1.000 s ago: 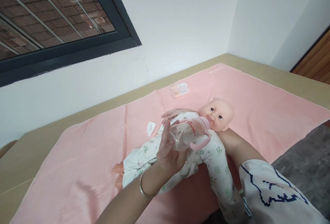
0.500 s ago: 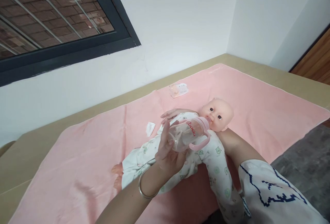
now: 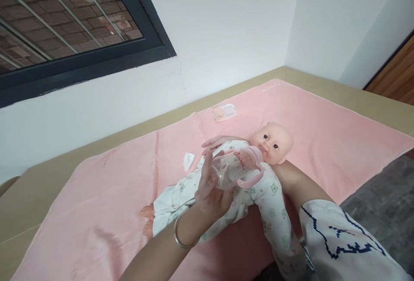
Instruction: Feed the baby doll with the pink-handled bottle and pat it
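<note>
A bald baby doll (image 3: 273, 143) in white printed clothes lies on its back, its head to the right. My left hand (image 3: 210, 190), with a bangle at the wrist, is closed around the base of a clear baby bottle (image 3: 231, 169) with a pink collar and handles. The bottle is tilted, its teat end at the doll's mouth. Passing under the doll's neck, my right arm cradles it. At the doll's far side my right hand (image 3: 215, 142) shows, fingers curved against the clothing; part of it is hidden behind the doll.
Beneath the doll spreads a pink mat (image 3: 123, 177) on a tan surface. A crumpled white tissue (image 3: 188, 161) lies beyond its legs, and a small printed packet (image 3: 224, 112) sits farther back. White walls and a dark-framed window (image 3: 152, 42) stand behind.
</note>
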A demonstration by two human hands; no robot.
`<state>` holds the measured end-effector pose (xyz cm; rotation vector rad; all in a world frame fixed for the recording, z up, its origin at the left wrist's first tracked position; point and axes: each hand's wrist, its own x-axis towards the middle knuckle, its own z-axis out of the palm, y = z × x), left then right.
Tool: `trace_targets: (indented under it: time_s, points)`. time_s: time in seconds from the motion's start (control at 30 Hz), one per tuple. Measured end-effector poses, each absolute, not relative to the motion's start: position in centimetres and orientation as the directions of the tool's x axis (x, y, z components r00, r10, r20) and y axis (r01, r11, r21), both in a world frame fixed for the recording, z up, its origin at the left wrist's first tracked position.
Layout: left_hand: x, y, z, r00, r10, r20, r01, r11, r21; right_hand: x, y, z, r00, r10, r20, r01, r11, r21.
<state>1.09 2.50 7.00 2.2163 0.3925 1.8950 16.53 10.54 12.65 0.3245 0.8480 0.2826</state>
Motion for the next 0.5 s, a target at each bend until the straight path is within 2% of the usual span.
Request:
trace_targets:
  time_s: [0.17, 0.5]
  points:
    - [1.0, 2.6, 7.2, 0.17, 0.314, 0.934, 0.092, -0.949, 0.302, 16.6, 10.4, 13.0, 0.609, 0.421, -0.672, -0.002, 0.848, 0.529]
    - [0.7, 2.5, 6.5, 0.158, 0.334, 0.929, 0.114, -0.941, 0.319, 16.7, 11.4, 11.7, 0.646, 0.351, -0.678, -0.093, 0.917, 0.387]
